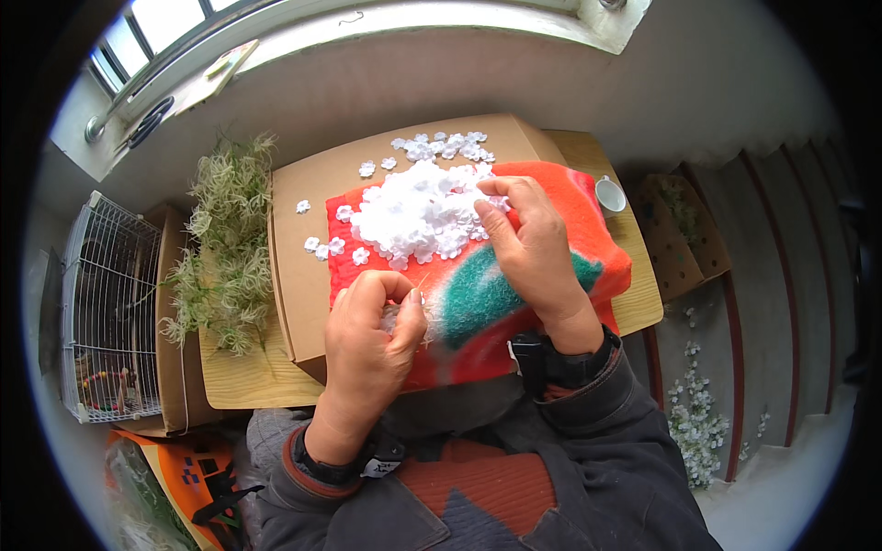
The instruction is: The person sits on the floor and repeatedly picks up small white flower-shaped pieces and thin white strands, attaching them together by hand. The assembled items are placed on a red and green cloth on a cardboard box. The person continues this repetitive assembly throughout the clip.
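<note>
A heap of white artificial flower heads (pixel 420 213) lies on a folded red fleece cloth (pixel 510 365) with a green pattern, which covers part of a cardboard box (pixel 296 289). My left hand (pixel 375 327) is at the cloth's near left, thumb and index finger pinching a thin pale stem (pixel 422 281); something whitish and wispy shows by its fingers. At the right edge of the heap is my right hand (pixel 527 237), thumb and index finger apart at the flower heads; whether it holds one cannot be told. Several loose flower heads (pixel 448 146) lie on the box behind the heap.
Pale green artificial sprigs (pixel 231 241) lie left of the box on a wooden table (pixel 241 382). A white cup (pixel 610 195) stands at the right. Beyond are a wire cage (pixel 114 310), scissors (pixel 150 122) on the sill, stairs (pixel 758 303) and white flower sprays (pixel 696 427).
</note>
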Tool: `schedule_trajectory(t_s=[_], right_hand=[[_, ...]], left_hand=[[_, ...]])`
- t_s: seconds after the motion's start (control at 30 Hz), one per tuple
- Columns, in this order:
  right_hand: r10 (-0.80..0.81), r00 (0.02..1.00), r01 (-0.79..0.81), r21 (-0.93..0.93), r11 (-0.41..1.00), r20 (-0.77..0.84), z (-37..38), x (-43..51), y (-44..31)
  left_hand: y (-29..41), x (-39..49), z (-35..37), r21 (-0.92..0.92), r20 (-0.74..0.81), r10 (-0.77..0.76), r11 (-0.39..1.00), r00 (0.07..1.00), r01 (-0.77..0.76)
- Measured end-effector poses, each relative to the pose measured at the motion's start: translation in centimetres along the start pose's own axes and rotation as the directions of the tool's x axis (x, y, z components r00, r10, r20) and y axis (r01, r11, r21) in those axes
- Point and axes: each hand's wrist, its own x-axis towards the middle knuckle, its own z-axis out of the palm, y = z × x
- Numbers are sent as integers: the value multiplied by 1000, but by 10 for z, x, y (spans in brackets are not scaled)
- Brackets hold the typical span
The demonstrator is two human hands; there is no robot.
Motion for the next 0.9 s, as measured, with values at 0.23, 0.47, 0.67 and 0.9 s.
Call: schedule_trajectory(t_s=[0.23,0.47,0.67,0.9], right_hand=[[-302,950,313,-262,913,80,46,19,4],[-345,927,373,-312,874,144,54,15,0],[-377,912,406,-214,889,165,47,12,-3],[-414,885,449,-156,880,212,18,-7,-19]], left_hand=[[-1,-1,3,-67,-25,-3,998,1000,1],[-3,-1,2,-67,-22,-17,998,1000,16],[-3,-1,0,-47,-30,-17,999,999,16],[-2,0,-8,-70,-77,-50,997,996,44]])
